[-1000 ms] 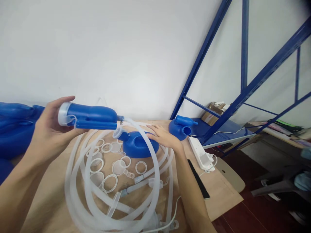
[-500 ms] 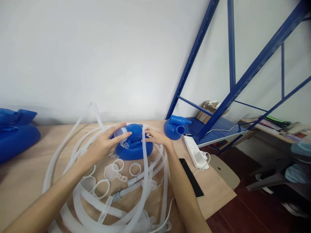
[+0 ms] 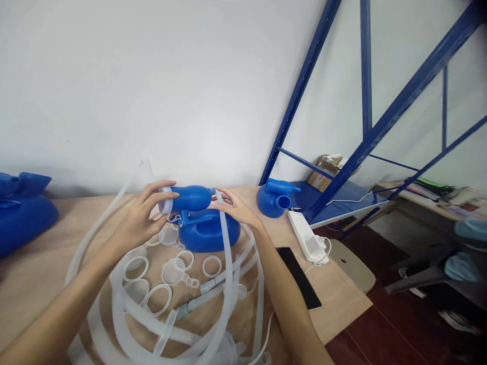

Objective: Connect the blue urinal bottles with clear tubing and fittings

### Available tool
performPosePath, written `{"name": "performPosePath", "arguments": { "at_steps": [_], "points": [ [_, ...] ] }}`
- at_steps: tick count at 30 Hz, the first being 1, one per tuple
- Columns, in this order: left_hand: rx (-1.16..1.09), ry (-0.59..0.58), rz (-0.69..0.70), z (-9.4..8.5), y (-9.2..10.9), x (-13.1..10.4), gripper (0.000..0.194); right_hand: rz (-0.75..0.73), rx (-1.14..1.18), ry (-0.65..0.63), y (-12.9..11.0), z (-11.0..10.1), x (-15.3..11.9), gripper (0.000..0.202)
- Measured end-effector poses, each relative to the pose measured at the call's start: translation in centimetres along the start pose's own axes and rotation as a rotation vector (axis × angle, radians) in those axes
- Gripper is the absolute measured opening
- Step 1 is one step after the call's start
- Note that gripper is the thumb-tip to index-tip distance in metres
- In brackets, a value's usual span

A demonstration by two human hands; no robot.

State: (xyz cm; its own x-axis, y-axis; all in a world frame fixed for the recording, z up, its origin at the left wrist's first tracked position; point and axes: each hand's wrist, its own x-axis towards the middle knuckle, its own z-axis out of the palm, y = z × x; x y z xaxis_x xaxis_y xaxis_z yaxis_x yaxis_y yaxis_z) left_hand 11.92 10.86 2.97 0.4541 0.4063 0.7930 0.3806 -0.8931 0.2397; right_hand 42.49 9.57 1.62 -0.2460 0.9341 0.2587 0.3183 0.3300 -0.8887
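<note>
A blue bulb-shaped plastic piece (image 3: 193,197) lies sideways above a blue jug-like container (image 3: 203,235) with a moulded handle. A translucent white cap (image 3: 165,201) covers its wide left end. My left hand (image 3: 146,215) is closed around that cap, thumb and fingers on its rim. At the narrow right end, my right hand (image 3: 232,205) pinches a translucent hose (image 3: 224,228), which hangs down in front of the container. The contact between hose and nozzle is partly hidden by my fingers. A thin white strap (image 3: 175,219) hangs beneath the cap.
Coiled hoses (image 3: 110,334), white rings (image 3: 212,265) and translucent caps (image 3: 174,271) lie close in front. Another blue container (image 3: 272,200) stands right, near a power strip (image 3: 304,235) and black phone (image 3: 299,279). More blue containers (image 3: 23,218) sit left; a blue shelf frame (image 3: 304,91) rises right.
The blue bulb-shaped piece has come up and left, off the container, with the cap on its end. My left hand has moved left with it; my right hand has shifted slightly up and left.
</note>
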Motion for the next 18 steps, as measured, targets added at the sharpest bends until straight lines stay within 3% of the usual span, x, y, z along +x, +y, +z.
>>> {"name": "performPosePath", "arguments": {
  "at_steps": [4,7,18],
  "points": [
    [-0.219,-0.028,-0.14,-1.3,0.0,0.0,0.029,0.092,0.39,0.037,-2.6,0.8,-0.2,0.056],
    [-0.35,0.012,-0.136,-1.8,-0.5,0.1,0.032,0.177,0.533,0.026,-4.5,0.6,-0.6,0.044],
    [-0.268,-0.052,-0.115,-3.3,-1.2,-0.2,0.032,0.069,0.13,0.157,-7.4,0.7,-2.2,0.036]
  ]
}}
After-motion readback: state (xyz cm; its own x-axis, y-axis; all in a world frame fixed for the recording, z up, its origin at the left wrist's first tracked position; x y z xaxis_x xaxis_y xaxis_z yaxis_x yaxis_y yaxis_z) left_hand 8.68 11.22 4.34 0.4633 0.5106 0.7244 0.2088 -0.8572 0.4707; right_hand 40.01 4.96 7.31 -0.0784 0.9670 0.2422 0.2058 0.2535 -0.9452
